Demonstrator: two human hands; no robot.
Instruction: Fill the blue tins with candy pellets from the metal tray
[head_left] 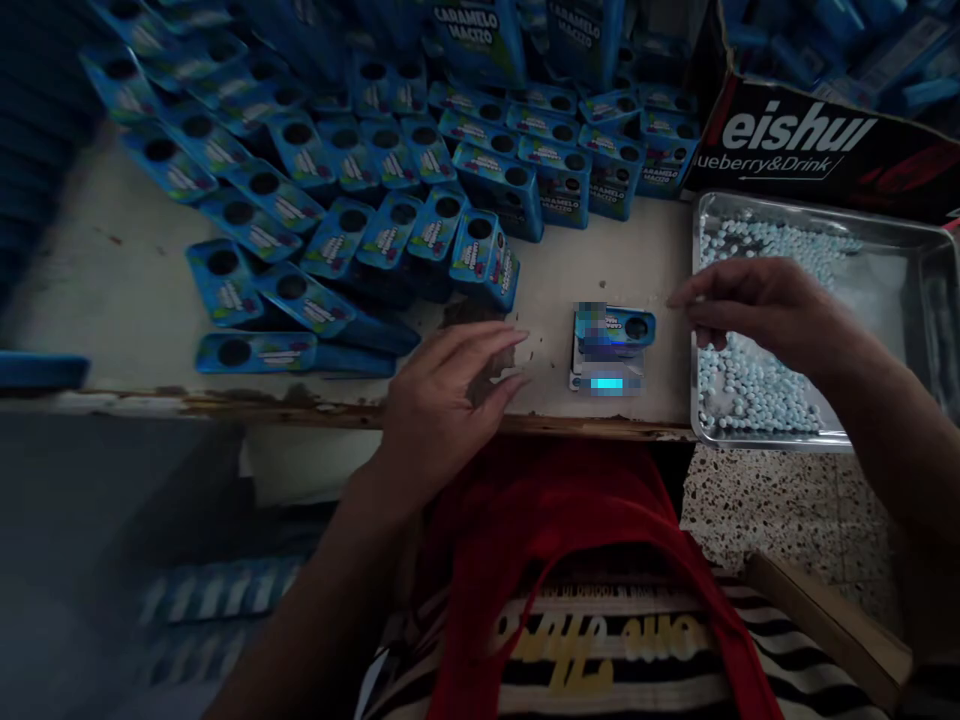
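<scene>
A blue candy tin with a dark round window lies on a small digital scale, whose display glows cyan; part of both is pixelated. My left hand hovers near the table edge, left of the scale, its fingers apart and nothing in them. Over the left side of a metal tray is my right hand, fingers curled and thumb close to them. Whatever they pinch, if anything, is too small to make out. Small pale blue-white candies lie in the tray beneath it.
Rows of blue tins crowd the back and left of the table. A black printed carton of blue packages stands behind the tray. The worn wooden table edge runs in front, near a red apron.
</scene>
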